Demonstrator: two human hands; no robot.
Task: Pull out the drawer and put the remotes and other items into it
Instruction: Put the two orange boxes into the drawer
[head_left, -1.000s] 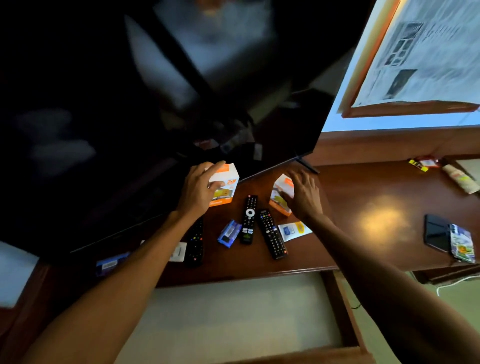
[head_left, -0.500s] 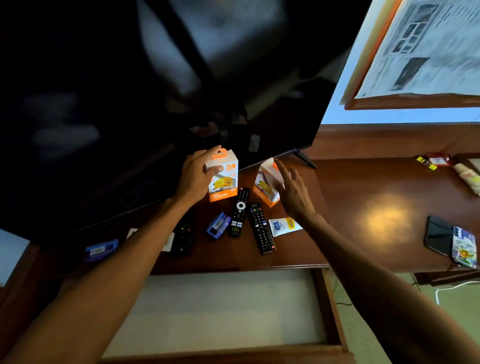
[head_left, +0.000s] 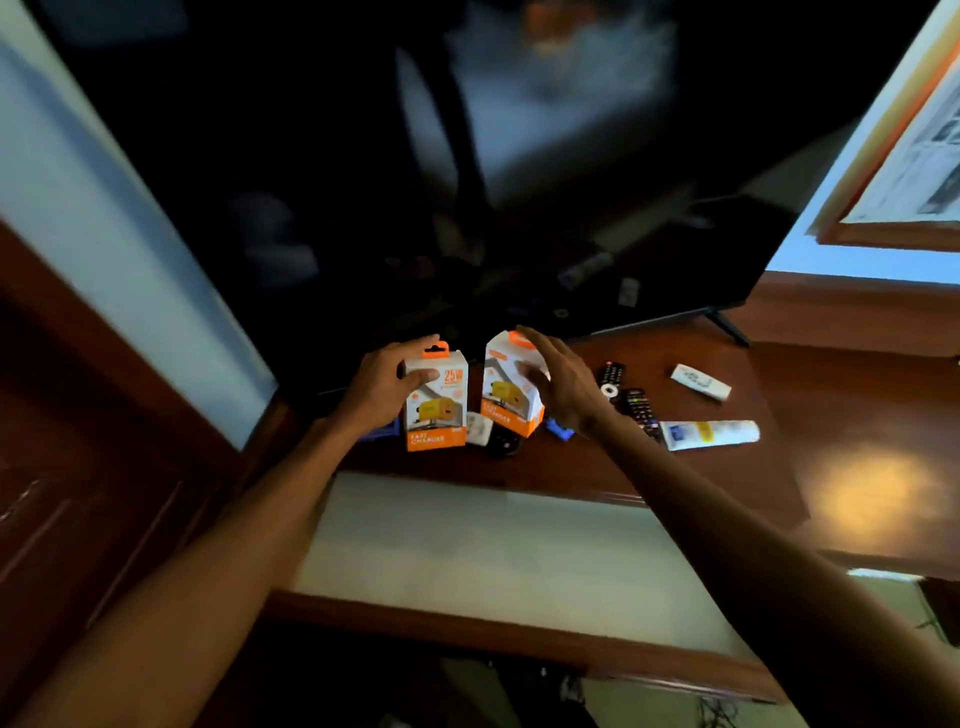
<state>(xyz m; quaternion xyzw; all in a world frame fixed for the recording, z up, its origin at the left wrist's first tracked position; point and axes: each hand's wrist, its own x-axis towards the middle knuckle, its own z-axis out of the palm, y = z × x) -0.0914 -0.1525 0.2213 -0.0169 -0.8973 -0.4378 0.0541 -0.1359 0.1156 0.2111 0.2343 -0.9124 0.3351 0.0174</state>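
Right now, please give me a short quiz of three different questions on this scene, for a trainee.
1. True or false: the drawer is already pulled out and looks empty.
2. Multiple choice: what does the left hand hold? A) a remote B) an orange and white charger box C) a tube
3. Fill in: the white tube lies on the desk to the ____ of the remotes.

Key:
1. True.
2. B; the right hand grips a second box like it.
3. Right.
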